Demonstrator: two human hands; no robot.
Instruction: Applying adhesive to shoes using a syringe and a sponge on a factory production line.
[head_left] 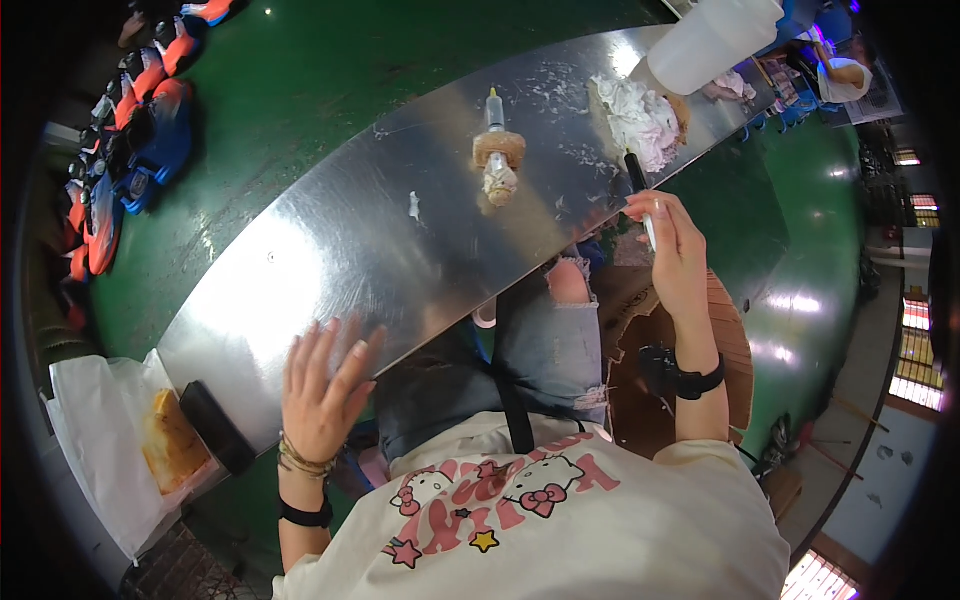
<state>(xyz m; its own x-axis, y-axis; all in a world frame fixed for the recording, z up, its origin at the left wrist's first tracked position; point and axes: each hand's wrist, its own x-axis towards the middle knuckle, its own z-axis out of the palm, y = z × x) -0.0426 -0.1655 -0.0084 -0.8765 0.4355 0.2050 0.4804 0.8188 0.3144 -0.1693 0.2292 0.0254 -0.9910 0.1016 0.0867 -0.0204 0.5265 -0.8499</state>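
Note:
My right hand [672, 232] is closed around a slim stick-like tool [636, 172], black along its upper part and pale near my fingers; its exact kind is unclear. The tool's far end reaches the edge of a crumpled white wad [645, 125] on the metal table [400, 260]. With fingers spread, my left hand [325, 385] rests at the table's near edge and holds nothing. Between the hands, farther back, a clear syringe [495, 112] with a yellow tip lies by a brown ring [499, 150]. A crumpled whitish lump [499, 186] sits on the ring's near side.
A large white plastic container [712, 45] is at the table's far right. At the left end lie a black flat case or phone [216, 425] and a white bag [95, 440] with a brown-stained piece. Cardboard [725, 350] stands beside my right leg. Orange-and-blue items [160, 125] line the left.

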